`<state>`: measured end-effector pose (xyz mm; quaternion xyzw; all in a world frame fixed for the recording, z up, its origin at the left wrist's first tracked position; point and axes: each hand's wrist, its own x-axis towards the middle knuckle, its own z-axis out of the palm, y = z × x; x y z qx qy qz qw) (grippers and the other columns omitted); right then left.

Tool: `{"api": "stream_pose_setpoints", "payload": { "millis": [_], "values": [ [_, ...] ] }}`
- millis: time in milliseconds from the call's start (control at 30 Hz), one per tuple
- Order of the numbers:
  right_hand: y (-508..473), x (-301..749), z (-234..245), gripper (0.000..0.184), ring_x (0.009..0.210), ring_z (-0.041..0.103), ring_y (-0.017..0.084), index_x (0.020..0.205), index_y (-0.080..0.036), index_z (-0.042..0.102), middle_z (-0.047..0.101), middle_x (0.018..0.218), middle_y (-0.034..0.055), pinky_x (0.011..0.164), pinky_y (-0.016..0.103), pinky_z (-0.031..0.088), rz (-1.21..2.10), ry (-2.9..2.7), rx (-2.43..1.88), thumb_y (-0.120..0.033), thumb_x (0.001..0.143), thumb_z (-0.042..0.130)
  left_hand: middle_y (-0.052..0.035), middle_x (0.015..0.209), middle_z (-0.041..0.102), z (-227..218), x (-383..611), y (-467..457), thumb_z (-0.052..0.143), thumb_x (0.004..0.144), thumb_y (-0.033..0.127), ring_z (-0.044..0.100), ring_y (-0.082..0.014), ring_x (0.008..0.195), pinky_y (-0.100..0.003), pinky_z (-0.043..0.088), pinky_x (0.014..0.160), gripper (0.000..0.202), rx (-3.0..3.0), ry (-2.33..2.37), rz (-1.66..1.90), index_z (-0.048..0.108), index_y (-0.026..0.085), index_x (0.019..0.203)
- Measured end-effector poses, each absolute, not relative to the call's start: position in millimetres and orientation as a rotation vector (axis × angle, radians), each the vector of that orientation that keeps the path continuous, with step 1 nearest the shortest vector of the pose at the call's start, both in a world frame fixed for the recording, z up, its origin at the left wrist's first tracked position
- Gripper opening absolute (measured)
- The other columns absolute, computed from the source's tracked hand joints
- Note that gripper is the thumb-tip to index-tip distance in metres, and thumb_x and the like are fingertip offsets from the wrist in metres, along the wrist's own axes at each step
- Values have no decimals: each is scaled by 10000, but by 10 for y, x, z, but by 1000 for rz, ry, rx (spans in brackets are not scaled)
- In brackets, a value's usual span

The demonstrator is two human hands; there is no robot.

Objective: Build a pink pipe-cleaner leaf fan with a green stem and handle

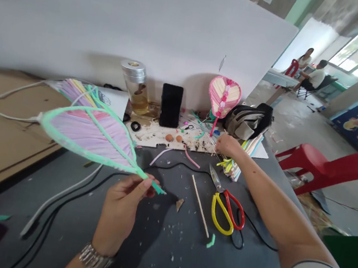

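Observation:
My left hand [127,200] pinches the short stem of a leaf-shaped fan [97,137], which has pale lilac filling, a mint-green edge and a green rib down its middle. The fan is held tilted above the dark table, its broad end to the left. Farther back, my right hand [228,145] is closed beside a bundle of pastel strips [235,168]. Thin wire-like pieces show by its fingertips, but what they grip is too small to make out. Nearer me lie scissors [219,197] with one yellow and one red handle, and a thin pale stick [200,205].
A finished-looking pink heart-shaped fan [224,97] stands at the back, near a grey bag [245,121]. A dark phone [170,105] and a glass bottle [136,89] lean by the white board [116,15]. Cardboard [0,124] covers the left; a red chair [337,166] stands right.

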<state>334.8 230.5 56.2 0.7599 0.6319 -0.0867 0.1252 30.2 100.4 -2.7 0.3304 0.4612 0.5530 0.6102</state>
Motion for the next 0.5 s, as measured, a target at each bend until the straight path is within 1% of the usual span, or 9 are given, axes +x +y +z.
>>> {"api": "stream_pose_setpoints", "payload": {
  "millis": [133,200,233,300,367,400,500],
  "values": [
    [2328,3355,439,395,1147,675,316,1167,-86,717,726,1140,234,902,320,521,-293,1839,2218,-221,797,678,-22,783,740,30,286,1015,862,706,360,647,-129,684,-218,536,636,244,710,1082,1339,735,163,770],
    [2329,3362,408,399,1183,657,341,1162,-85,716,712,1165,251,922,357,521,-319,1845,2251,-206,783,688,-20,777,740,33,289,1015,864,702,361,648,-130,680,-221,537,634,248,697,1077,1340,735,162,771],
    [2327,3366,403,365,1174,660,345,1125,-86,730,717,1148,252,919,364,522,-347,1854,2270,-192,778,692,-21,777,741,29,292,1016,865,700,361,650,-131,680,-223,538,634,249,694,1073,1335,736,161,775],
    [2316,3377,417,237,1083,699,329,978,-96,766,749,1039,230,871,347,534,-451,1878,2304,-173,760,711,-22,781,743,19,297,1018,863,703,360,654,-135,688,-227,540,640,248,698,1068,1320,740,161,785],
    [2295,3399,455,68,890,734,273,783,-122,761,766,846,171,754,299,545,-617,1895,2332,-162,735,735,-25,787,744,13,299,1021,861,706,356,656,-136,694,-228,541,647,244,708,1065,1312,742,159,788],
    [2281,3413,479,33,779,726,234,704,-136,740,754,747,135,682,272,537,-712,1899,2348,-160,727,739,-26,787,744,12,300,1021,860,706,356,653,-135,692,-227,539,647,245,712,1065,1311,741,157,786],
    [2225,3458,554,148,525,604,132,579,-160,674,677,548,49,498,213,453,-997,1910,2400,-168,715,733,-28,775,741,7,304,1020,864,698,357,644,-131,676,-223,532,632,252,718,1063,1302,741,153,779]
  ]
}}
